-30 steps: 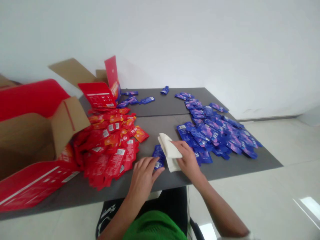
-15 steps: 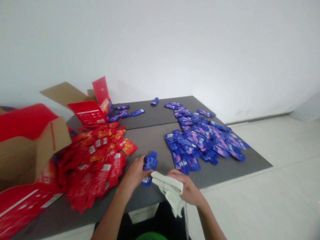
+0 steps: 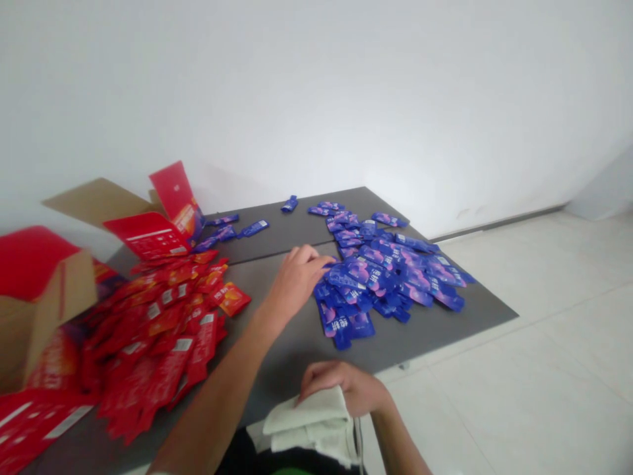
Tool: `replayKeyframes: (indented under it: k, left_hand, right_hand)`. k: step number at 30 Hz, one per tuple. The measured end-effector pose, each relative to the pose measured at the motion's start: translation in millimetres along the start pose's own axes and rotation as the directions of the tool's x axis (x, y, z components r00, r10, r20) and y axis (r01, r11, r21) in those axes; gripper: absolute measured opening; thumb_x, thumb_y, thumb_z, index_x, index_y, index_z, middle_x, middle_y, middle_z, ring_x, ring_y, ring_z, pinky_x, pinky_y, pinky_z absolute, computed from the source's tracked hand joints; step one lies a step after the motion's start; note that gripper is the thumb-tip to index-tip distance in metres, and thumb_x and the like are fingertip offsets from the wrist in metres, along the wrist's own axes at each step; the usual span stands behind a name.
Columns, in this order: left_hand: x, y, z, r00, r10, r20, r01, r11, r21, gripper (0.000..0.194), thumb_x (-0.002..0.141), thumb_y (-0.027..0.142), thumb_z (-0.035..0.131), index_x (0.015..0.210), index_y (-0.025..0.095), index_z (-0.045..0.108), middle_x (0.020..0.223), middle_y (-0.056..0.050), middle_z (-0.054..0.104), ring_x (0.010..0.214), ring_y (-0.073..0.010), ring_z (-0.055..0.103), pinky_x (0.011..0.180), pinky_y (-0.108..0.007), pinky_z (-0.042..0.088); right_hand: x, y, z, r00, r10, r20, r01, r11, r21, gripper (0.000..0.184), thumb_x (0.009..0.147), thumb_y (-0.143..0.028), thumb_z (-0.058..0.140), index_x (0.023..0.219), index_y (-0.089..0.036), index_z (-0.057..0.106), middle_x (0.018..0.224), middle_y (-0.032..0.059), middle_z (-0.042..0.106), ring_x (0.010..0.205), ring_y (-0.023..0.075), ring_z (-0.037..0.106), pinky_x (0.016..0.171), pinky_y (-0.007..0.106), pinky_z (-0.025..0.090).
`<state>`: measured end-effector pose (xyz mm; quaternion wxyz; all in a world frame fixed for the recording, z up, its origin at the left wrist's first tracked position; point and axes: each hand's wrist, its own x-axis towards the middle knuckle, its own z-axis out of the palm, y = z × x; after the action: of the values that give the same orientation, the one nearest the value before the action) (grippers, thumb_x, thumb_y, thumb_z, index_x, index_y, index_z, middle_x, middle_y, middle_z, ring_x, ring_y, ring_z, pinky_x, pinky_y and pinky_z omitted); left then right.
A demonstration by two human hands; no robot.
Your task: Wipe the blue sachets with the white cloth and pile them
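My left hand [image 3: 299, 274] reaches to the left edge of a pile of blue-and-purple pouches [image 3: 380, 270]. Its thumb and fingertips are pinched together on the end of a blue pouch [image 3: 332, 265], partly hidden by the hand. Close to the table's front edge, my right hand [image 3: 343, 386] grips a folded off-white cloth [image 3: 314, 422], which hangs below the fingers. Printed writing shows on several pouches in the pile, which lie flat and overlap.
Red-and-orange pouches [image 3: 163, 323] are heaped on the left of the grey table [image 3: 277, 330]. Two open red cartons [image 3: 143, 234] [image 3: 59, 316] stand beside them. A few loose blue pouches [image 3: 254, 228] lie towards the back, near the white wall.
My left hand has moved forward and right, from beside the cloth to the blue pile. The right hand has drawn the cloth down and nearer me. The view has shifted slightly right.
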<state>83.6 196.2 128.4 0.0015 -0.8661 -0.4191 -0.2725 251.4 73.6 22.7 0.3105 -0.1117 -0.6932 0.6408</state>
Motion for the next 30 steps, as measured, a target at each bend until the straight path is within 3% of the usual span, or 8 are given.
replayKeyframes:
  k: [3, 6, 10, 13, 18, 22, 27, 30]
  left_hand:
    - [51, 22, 23.0, 0.99, 0.141, -0.014, -0.138, 0.981, 0.135, 0.026, 0.105, 0.031, 0.056, 0.127, 0.032, 0.07, 0.108, -0.004, 0.061, 0.102, -0.0214, 0.053, 0.088, -0.035, 0.039]
    - [80, 35, 55.7, 0.976, 0.2, 0.083, -0.212, 0.962, 0.173, 0.029, 0.107, 0.032, 0.051, 0.13, 0.031, 0.068, 0.111, -0.005, 0.062, 0.108, -0.0216, 0.052, 0.092, -0.036, 0.036]
    - [85, 36, 93.0, 0.953, 0.204, 0.226, -0.243, 0.957, 0.161, 0.024, 0.104, 0.025, 0.058, 0.121, 0.03, 0.075, 0.105, -0.004, 0.065, 0.104, -0.0206, 0.057, 0.089, -0.034, 0.037]
    - [78, 32, 103.1, 0.946, 0.191, 0.263, -0.234, 0.961, 0.144, 0.024, 0.101, 0.023, 0.062, 0.12, 0.03, 0.075, 0.101, -0.003, 0.066, 0.099, -0.0201, 0.059, 0.084, -0.033, 0.039]
    - [72, 29, 96.2, 0.939, 0.184, 0.29, -0.219, 0.971, 0.093, 0.022, 0.098, 0.027, 0.068, 0.118, 0.027, 0.075, 0.114, -0.004, 0.067, 0.11, -0.0216, 0.06, 0.092, -0.035, 0.043]
    - [65, 28, 80.3, 0.937, 0.183, 0.296, -0.206, 0.977, 0.047, 0.025, 0.099, 0.032, 0.066, 0.123, 0.027, 0.073, 0.121, -0.003, 0.068, 0.116, -0.0204, 0.061, 0.096, -0.034, 0.045]
    - [32, 21, 36.0, 0.97, 0.143, 0.196, -0.121, 0.986, -0.117, 0.026, 0.106, 0.038, 0.054, 0.117, 0.026, 0.075, 0.121, -0.003, 0.07, 0.115, -0.0194, 0.063, 0.104, -0.035, 0.044]
    - [4, 13, 8.0, 0.985, 0.084, 0.151, -0.058, 0.984, -0.169, 0.037, 0.11, 0.041, 0.044, 0.105, 0.022, 0.075, 0.111, -0.004, 0.071, 0.107, -0.0178, 0.065, 0.1, -0.031, 0.046]
  right_hand:
    - [0, 1, 3, 0.999, -0.015, -0.03, 0.014, 1.0, -0.015, 0.055, 0.096, -0.059, 0.064, 0.11, -0.008, 0.08, 0.098, 0.0163, 0.072, 0.087, 0.0195, 0.068, 0.082, 0.031, 0.056]
    - [0, 3, 4, 0.999, -0.011, -0.042, 0.01, 0.999, -0.034, 0.055, 0.095, -0.059, 0.064, 0.109, -0.009, 0.081, 0.096, 0.0154, 0.072, 0.085, 0.0189, 0.067, 0.081, 0.03, 0.056]
    - [-1, 6, 4, 0.999, -0.027, -0.035, 0.025, 0.998, -0.05, 0.056, 0.094, -0.06, 0.065, 0.11, -0.01, 0.081, 0.094, 0.0145, 0.072, 0.085, 0.0186, 0.067, 0.081, 0.028, 0.055]
    - [-1, 8, 2, 0.999, -0.038, -0.006, 0.037, 0.998, -0.053, 0.056, 0.095, -0.06, 0.063, 0.115, -0.01, 0.08, 0.097, 0.0148, 0.073, 0.086, 0.0185, 0.067, 0.082, 0.028, 0.055]
    - [0, 7, 2, 0.999, -0.035, 0.005, 0.035, 0.999, -0.033, 0.055, 0.096, -0.059, 0.063, 0.113, -0.011, 0.081, 0.098, 0.0146, 0.073, 0.086, 0.0183, 0.068, 0.082, 0.028, 0.056]
    - [1, 4, 2, 0.999, -0.03, -0.013, 0.03, 0.999, -0.036, 0.048, 0.096, -0.054, 0.065, 0.11, -0.011, 0.082, 0.094, 0.0133, 0.072, 0.083, 0.017, 0.067, 0.077, 0.026, 0.055]
    - [1, 2, 4, 1.0, 0.021, 0.002, -0.021, 0.998, -0.065, 0.051, 0.094, -0.057, 0.065, 0.108, -0.012, 0.083, 0.089, 0.0112, 0.071, 0.08, 0.0166, 0.065, 0.078, 0.027, 0.054]
    - [-1, -2, 7, 0.991, 0.126, -0.036, -0.127, 0.991, -0.034, 0.049, 0.09, -0.06, 0.07, 0.104, -0.015, 0.084, 0.089, 0.0087, 0.07, 0.078, 0.015, 0.064, 0.075, 0.026, 0.052]
